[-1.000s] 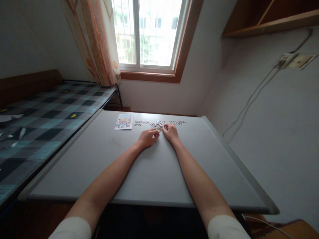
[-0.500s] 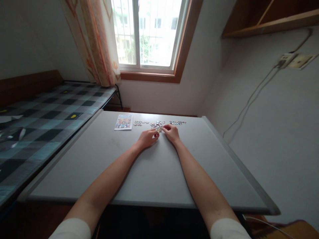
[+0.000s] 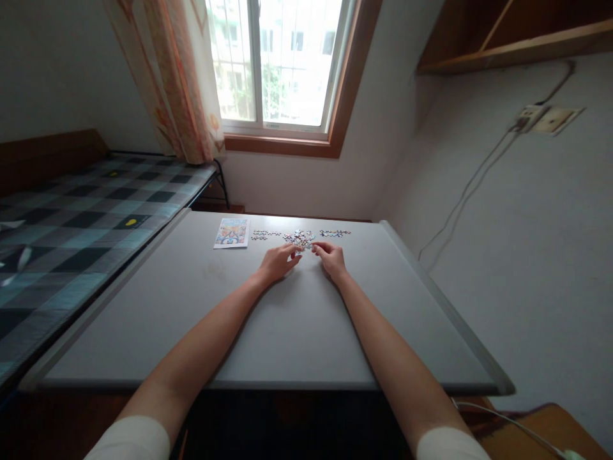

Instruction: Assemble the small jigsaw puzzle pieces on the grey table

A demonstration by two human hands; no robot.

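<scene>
Two bare arms are stretched over the grey table (image 3: 297, 332). In the middle of the frame, the left hand (image 3: 276, 262) and right hand (image 3: 331, 259) are curled at a pile of puzzle pieces (image 3: 299, 238). Whether a piece is pinched cannot be told. A picture card (image 3: 232, 232) is laid farther left.

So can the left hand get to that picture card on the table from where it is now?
Probably yes. The card lies flat at the table's far edge, left of the left hand, with bare tabletop between them. Only a few loose pieces sit just right of it.
</scene>
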